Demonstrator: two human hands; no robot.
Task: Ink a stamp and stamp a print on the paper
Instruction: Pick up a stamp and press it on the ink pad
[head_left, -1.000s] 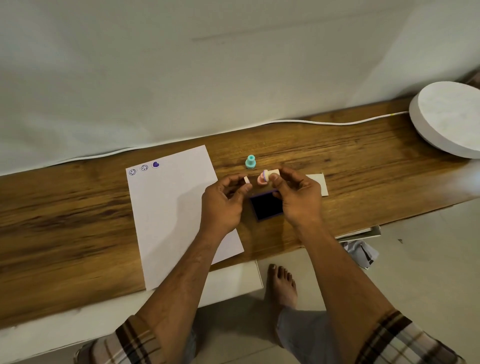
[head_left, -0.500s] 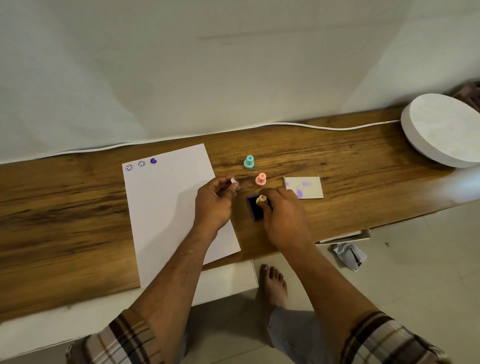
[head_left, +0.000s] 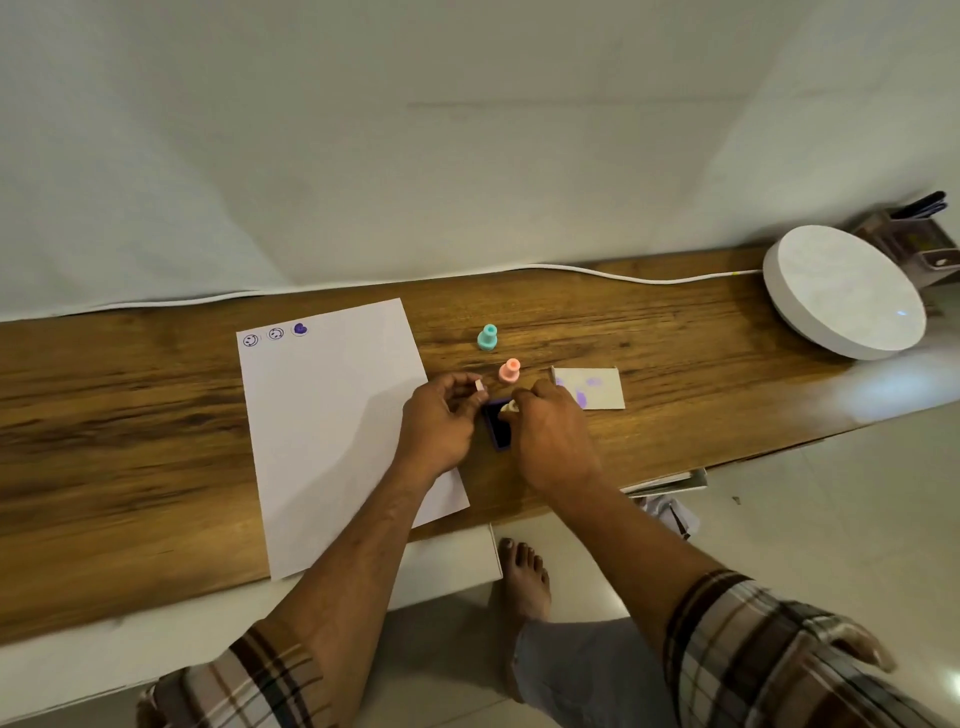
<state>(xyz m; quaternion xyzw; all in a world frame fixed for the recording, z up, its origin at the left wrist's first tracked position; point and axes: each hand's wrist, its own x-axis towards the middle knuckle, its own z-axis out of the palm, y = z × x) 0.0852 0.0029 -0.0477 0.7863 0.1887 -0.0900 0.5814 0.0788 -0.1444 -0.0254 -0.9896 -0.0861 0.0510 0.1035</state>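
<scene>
Right hand (head_left: 550, 441) pressing one stamp (head_left: 509, 406) on ink pad (head_left: 497, 431); left hand (head_left: 441, 423) pinching cap (head_left: 479, 385)

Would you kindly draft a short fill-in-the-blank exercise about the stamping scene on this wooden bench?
1. The paper already carries ___ prints along its top edge.
2. The right hand presses a pale stamp onto the dark ___.
3. The teal stamp stands farther from the person than the ___ one.
4. The left hand pinches a small white ___.

Missing words: three; ink pad; pink; cap
</scene>
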